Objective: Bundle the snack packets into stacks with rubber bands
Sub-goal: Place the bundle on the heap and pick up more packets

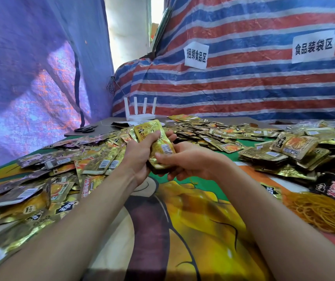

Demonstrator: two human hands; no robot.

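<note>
On the left of the table [182, 230], loose snack packets [41, 179] lie scattered and unbundled. In the centre, the left hand [140, 157] grips a small stack of gold packets [158, 147] just above the table, with its fingers [165, 135] curled round the upper part. The right hand [188, 161] pinches the stack's lower end, thumb on top. No band shows on it. Far centre holds more loose packets [213, 130]. On the right is a heap [296, 147], some of it thick stacks, but any bands there are too small to tell. The rubber bands [324, 211] sit near right, with neither hand on them. Judged progress: a stack is gathered, banding is not yet done, and most packets are left.
</note>
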